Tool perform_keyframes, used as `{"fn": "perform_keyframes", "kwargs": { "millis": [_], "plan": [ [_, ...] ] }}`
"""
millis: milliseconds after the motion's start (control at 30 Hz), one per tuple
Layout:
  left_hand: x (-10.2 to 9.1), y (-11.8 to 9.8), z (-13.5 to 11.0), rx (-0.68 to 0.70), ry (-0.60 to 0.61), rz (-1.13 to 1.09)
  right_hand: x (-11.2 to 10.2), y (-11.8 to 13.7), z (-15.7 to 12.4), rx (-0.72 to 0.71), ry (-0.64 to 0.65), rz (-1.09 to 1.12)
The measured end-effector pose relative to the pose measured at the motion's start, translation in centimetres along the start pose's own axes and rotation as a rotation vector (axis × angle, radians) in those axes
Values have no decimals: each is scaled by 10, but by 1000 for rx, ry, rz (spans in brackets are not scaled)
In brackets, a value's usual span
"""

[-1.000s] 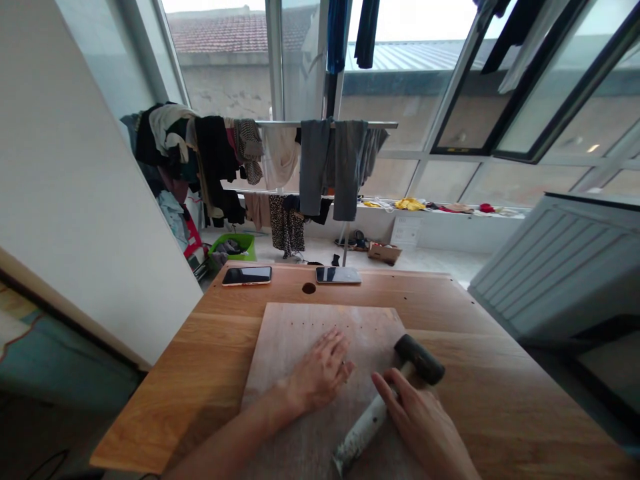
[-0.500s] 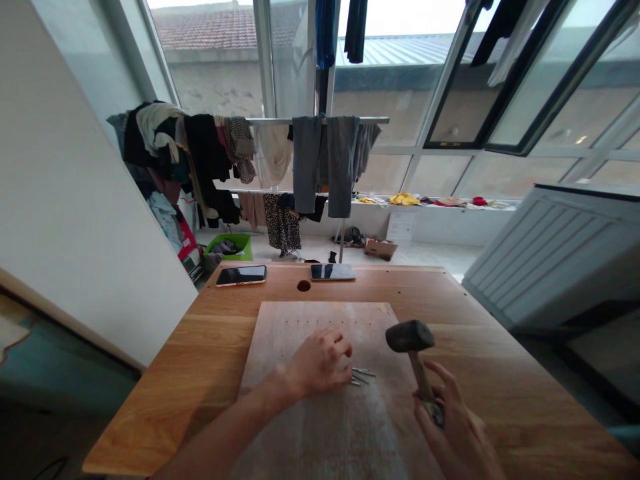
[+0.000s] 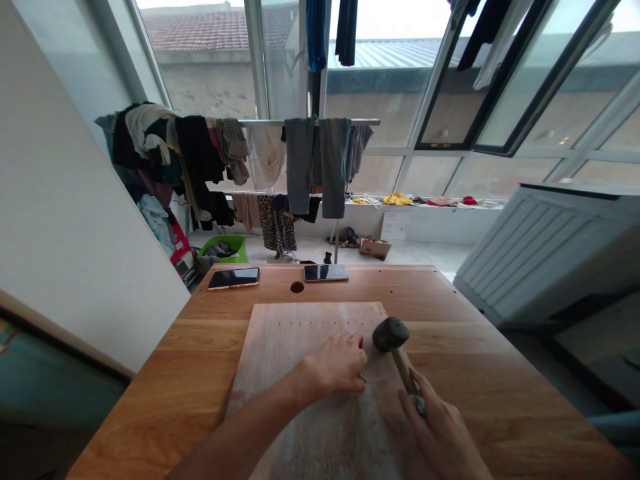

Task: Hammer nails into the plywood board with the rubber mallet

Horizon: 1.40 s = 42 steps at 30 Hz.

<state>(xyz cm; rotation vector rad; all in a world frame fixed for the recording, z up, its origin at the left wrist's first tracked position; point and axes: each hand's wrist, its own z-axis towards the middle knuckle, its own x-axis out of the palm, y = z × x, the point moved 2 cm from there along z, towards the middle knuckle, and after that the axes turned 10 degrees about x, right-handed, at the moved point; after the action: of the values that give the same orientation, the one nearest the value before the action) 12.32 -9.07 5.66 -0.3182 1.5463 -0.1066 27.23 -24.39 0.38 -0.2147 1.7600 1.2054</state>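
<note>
My right hand (image 3: 440,427) grips a mallet with a dark head (image 3: 391,334) and a pale wooden handle, held up over the right side of a worn wooden board (image 3: 310,433). Left of the mallet head, my left hand (image 3: 336,365) is low over the board with its fingers curled together. A small shiny end of a nail (image 3: 363,378) shows at its fingertips; the other nails are hidden behind the hand. A row of small dark holes (image 3: 311,323) runs across the board near its far edge.
The board lies on a wooden table (image 3: 165,400). At the far edge are a black phone (image 3: 233,278), a second phone (image 3: 326,272) and a round hole (image 3: 297,287). Beyond stand a laundry rack with clothes (image 3: 300,167) and a green basket (image 3: 240,248); a white ribbed panel (image 3: 530,240) is at right.
My left hand has moved right over the loose nails, which lay in view beside it before, and its fingers have closed. The mallet has shifted left, closer to the left hand.
</note>
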Motion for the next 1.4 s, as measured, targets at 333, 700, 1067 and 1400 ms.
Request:
{"fn": "perform_keyframes", "kwargs": {
  "millis": [333, 700, 1067, 1400],
  "plan": [
    [11, 51, 31, -225, -645, -710, 4, 11, -6, 57, 104, 2],
    [36, 53, 51, -205, -836, -511, 0, 6, -5, 112, 14, -25],
    [37, 54, 52, -221, -780, -546, -2, 12, -8, 272, 294, 150],
    [36, 55, 52, -219, -799, -550, -3, -4, 0, 193, 154, 220]
  ]
}}
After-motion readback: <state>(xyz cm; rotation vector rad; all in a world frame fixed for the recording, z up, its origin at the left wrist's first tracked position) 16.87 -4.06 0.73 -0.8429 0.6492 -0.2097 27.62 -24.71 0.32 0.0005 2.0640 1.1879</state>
